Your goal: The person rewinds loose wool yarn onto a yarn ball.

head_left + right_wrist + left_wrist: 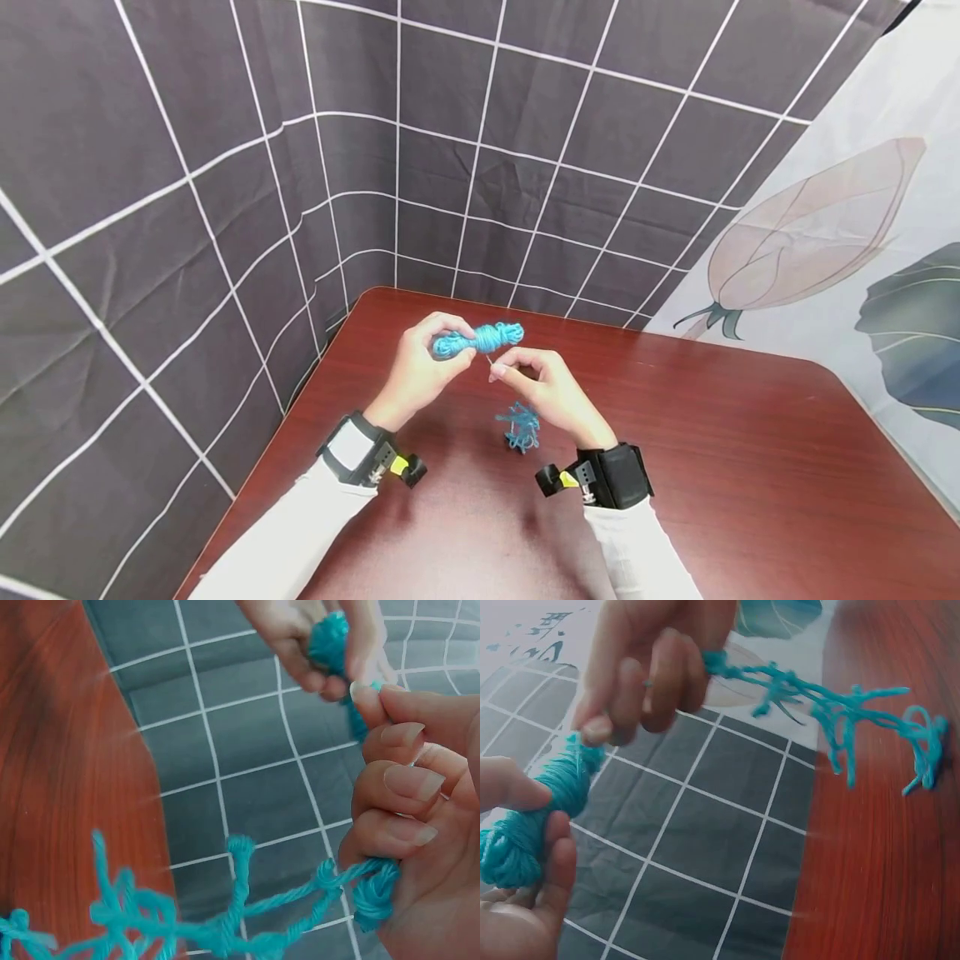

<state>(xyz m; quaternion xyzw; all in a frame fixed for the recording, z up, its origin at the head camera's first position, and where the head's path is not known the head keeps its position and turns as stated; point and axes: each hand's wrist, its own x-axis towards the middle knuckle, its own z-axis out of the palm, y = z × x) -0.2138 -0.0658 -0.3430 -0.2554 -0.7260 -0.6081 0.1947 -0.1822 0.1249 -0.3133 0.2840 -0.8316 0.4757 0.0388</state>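
My left hand (416, 367) grips a wound skein of turquoise yarn (497, 336) between thumb and fingers, above the far part of the table. To its right, my right hand (553, 390) pinches a thin strand near the skein's end between thumb and forefinger. In the right wrist view the other fingers of the right hand (420, 795) are curled in. A length of knotted turquoise yarn (238, 885) trails out from under them, with short tied ends sticking out. The left wrist view shows this knotted yarn (847, 709) stretching away over the table's surface.
A glossy red-brown table (720, 467) lies below the hands. Dark cloth with a white grid (525, 167) hangs behind and at the left. Pale cloth with a flower print (802, 242) hangs at the right. Both wrists wear black straps with small cameras.
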